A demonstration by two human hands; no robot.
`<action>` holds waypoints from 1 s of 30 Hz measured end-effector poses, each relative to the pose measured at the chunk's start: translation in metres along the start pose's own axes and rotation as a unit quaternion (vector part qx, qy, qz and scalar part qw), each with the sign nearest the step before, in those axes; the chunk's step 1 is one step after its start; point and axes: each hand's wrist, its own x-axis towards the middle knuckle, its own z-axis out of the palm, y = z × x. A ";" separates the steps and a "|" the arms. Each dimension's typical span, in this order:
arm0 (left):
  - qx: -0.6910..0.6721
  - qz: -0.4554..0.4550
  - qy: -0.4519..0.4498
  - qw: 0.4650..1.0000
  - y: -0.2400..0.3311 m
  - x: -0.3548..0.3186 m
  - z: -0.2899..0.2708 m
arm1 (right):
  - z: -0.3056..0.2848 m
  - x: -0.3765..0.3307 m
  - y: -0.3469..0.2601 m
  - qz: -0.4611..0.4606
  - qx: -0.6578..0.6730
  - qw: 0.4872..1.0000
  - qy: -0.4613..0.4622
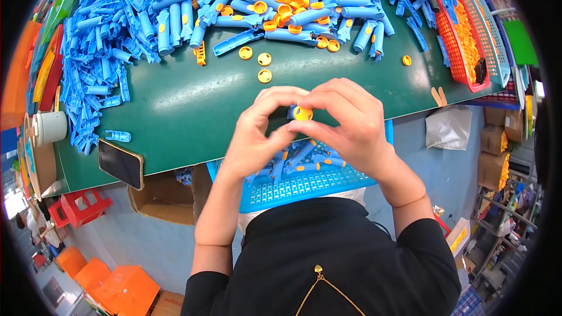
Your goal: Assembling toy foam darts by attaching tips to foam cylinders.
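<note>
Both my hands meet in front of me over the near edge of the green table [193,123]. Between the fingertips of my right hand [351,114] is a round yellow cap [302,114]. My left hand [254,131] pinches the dark blue part at the cap's left side; my fingers hide most of it. Beneath my hands, a light blue basket [304,187] holds several blue plastic tubes [301,155] with orange spots. Three loose orange caps [264,59] lie on the table just beyond my hands.
A large heap of blue plastic parts [111,29] covers the far and left table. Orange rings and caps [290,9] lie on it. A phone [121,164] leans at the left edge, near a white cup [50,127]. A red basket [459,41] of orange parts stands right.
</note>
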 end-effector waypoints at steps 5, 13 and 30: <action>-0.226 -0.132 -0.104 0.960 0.015 0.008 0.006 | 0.002 -0.001 0.001 -0.017 -0.022 1.000 0.006; -0.196 -0.083 -0.048 0.976 -0.001 0.007 0.016 | 0.015 -0.002 0.020 -0.049 0.008 0.998 0.031; 0.450 0.127 0.106 0.878 0.026 0.070 -0.064 | 0.028 0.023 0.052 0.003 -0.006 0.999 -0.039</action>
